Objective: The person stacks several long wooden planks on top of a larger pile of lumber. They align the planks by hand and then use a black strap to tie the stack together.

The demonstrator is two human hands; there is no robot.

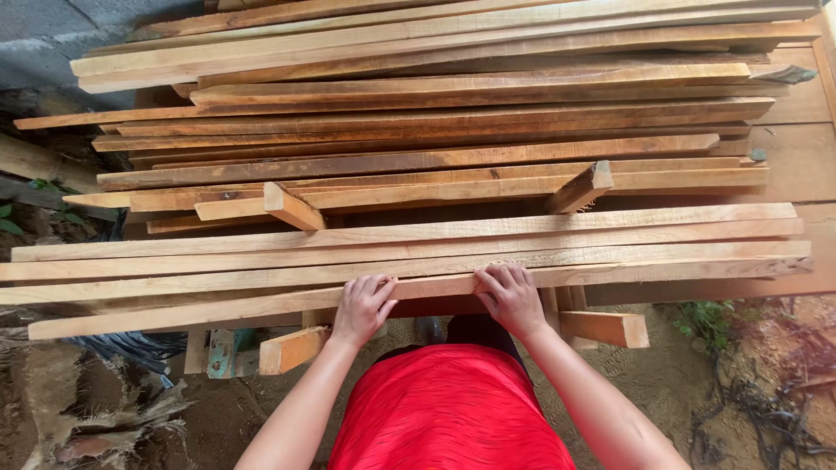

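Both hands, left hand (361, 306) and right hand (511, 298), grip the left-right lying slat (261, 305)

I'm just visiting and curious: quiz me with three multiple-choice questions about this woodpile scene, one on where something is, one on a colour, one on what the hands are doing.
1. Where do both hands rest?
A. on the nearest long strip of wood
B. on the top of the far stack
C. on the ground

2. What colour is the person's top?
A. blue
B. red
C. white

3. How are the hands?
A. hanging free
B. fingers curled over the strip's edge
C. holding a hammer

Answers:
1 A: the left hand and right hand sit on the nearest strip.
2 B: the top is red.
3 B: the fingers wrap over the strip.
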